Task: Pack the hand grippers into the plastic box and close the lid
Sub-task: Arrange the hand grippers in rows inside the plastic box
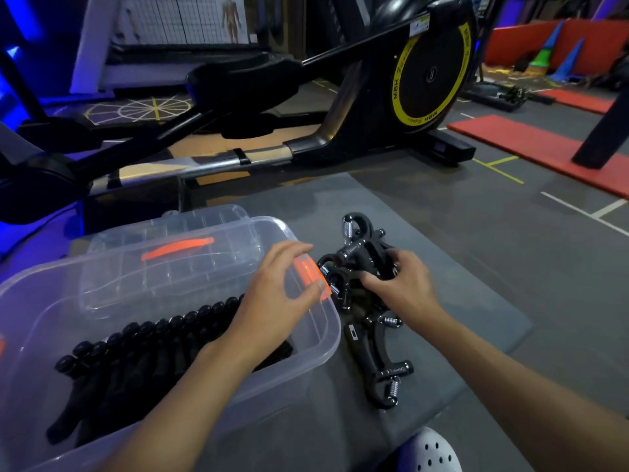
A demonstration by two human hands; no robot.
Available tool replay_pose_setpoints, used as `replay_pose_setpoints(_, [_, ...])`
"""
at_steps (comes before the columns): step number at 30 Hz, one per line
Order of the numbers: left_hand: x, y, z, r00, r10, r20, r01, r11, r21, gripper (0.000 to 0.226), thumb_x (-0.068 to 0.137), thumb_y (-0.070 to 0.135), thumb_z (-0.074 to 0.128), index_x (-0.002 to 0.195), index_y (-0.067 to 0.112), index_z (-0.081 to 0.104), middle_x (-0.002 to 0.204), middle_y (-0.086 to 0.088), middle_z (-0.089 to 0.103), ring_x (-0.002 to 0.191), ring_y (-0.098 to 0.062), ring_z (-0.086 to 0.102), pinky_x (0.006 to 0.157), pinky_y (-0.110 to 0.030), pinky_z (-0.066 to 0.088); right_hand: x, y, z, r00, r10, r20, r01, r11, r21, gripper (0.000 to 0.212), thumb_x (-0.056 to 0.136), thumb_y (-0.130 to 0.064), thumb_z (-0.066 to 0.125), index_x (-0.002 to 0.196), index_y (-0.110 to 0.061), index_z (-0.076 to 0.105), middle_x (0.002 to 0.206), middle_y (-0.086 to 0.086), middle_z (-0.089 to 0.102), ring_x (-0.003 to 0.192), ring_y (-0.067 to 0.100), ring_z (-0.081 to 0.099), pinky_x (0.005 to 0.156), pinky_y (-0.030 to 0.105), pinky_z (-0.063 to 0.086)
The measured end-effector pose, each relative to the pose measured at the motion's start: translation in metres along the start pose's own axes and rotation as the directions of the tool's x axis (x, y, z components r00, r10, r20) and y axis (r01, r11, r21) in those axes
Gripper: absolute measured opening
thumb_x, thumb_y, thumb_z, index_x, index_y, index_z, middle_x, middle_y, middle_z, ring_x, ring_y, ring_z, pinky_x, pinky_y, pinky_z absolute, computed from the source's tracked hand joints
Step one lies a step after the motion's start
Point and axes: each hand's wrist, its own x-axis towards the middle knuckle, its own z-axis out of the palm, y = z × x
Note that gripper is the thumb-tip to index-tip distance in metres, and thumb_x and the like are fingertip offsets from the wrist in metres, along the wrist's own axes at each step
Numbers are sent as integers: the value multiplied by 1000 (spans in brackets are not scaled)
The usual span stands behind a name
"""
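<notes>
A clear plastic box (316, 356) stands on a grey mat, with a row of black hand grippers (143, 342) lying inside it. Its clear lid (163, 253), with an orange handle, leans behind the box. My left hand (279, 294) hovers over the box's right end by the orange latch (311, 272), fingers apart and holding nothing. To the right of the box lies a pile of black hand grippers (357, 253) with metal springs. My right hand (401, 284) is closed on one gripper in that pile. Another gripper (377, 362) lies nearer to me on the mat.
The grey mat (459, 267) covers the floor under everything. A black elliptical trainer (340, 97) with a yellow-ringed flywheel stands just behind the box. Red mats (531, 144) lie at the right. A white perforated shoe (432, 451) shows at the bottom edge.
</notes>
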Motion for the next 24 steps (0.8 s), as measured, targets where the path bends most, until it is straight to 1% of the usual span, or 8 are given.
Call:
replay_pose_setpoints(3, [3, 11, -14, 994, 64, -92, -69, 997, -47, 43, 85, 23, 75, 123, 33, 59, 118, 19, 58, 115, -1, 55, 99, -29, 46, -14, -42, -5, 999, -43, 31, 38, 989, 142, 25, 66, -35, 78, 87, -25, 69, 75, -10, 72, 69, 2, 68, 67, 26, 56])
replay_pose_setpoints(5, [4, 21, -24, 986, 101, -133, -113, 990, -87, 41, 84, 19, 75, 120, 33, 61, 111, 16, 63, 108, -5, 60, 93, -29, 49, -23, -66, -8, 995, -67, 74, 50, 976, 212, 21, 71, -30, 80, 87, -26, 67, 72, -10, 72, 64, 1, 69, 61, 21, 54])
replay_pose_setpoints(8, [6, 35, -38, 965, 166, -205, -188, 978, -92, 37, 85, 15, 75, 115, 33, 63, 105, 13, 65, 101, -6, 63, 87, -23, 51, -34, -91, -5, 983, -86, 161, 33, 951, 307, 25, 73, -28, 79, 95, -22, 69, 76, -3, 75, 68, 9, 72, 66, 29, 59])
replay_pose_setpoints(11, [9, 39, -53, 943, 200, -268, -231, 969, -90, 30, 83, 10, 75, 110, 23, 67, 99, 8, 65, 94, -8, 64, 84, -17, 50, -41, -104, 0, 972, -87, 220, 3, 934, 356, 30, 73, -31, 80, 99, -19, 71, 83, 1, 76, 75, 14, 74, 67, 34, 60])
replay_pose_setpoints(16, [12, 34, -70, 930, 247, -271, -254, 967, 7, 25, 83, 10, 76, 106, 15, 68, 103, 3, 63, 99, -12, 63, 87, -18, 50, -48, -117, 5, 930, -146, 337, 2, 920, 393, 26, 81, -34, 74, 101, -18, 71, 83, 4, 76, 77, 22, 74, 69, 38, 59])
replay_pose_setpoints(19, [16, 24, -75, 932, 188, -309, -203, 979, -15, 21, 85, 13, 74, 104, 15, 69, 101, 3, 67, 97, -13, 65, 88, -25, 53, -51, -114, 13, 924, -189, 332, 41, 914, 404, 25, 95, -32, 57, 106, -12, 68, 84, -1, 71, 75, 12, 68, 66, 25, 54])
replay_pose_setpoints(20, [18, 19, -76, 934, 155, -322, -172, 985, -25, 20, 84, 14, 75, 103, 17, 69, 99, 4, 68, 95, -12, 66, 88, -26, 54, -51, -112, 16, 928, -204, 311, 78, 924, 374, 28, 99, -33, 50, 109, -13, 66, 89, -5, 69, 81, 7, 66, 69, 21, 50])
replay_pose_setpoints(24, [23, -9, -70, 958, -14, -287, 5, 999, -34, 18, 80, 17, 79, 94, 26, 72, 91, 9, 72, 86, -5, 69, 85, -28, 57, -54, -96, 28, 909, -214, 357, 105, 948, 300, 22, 103, -37, 33, 112, -44, 52, 109, -24, 59, 104, -16, 52, 87, 8, 38])
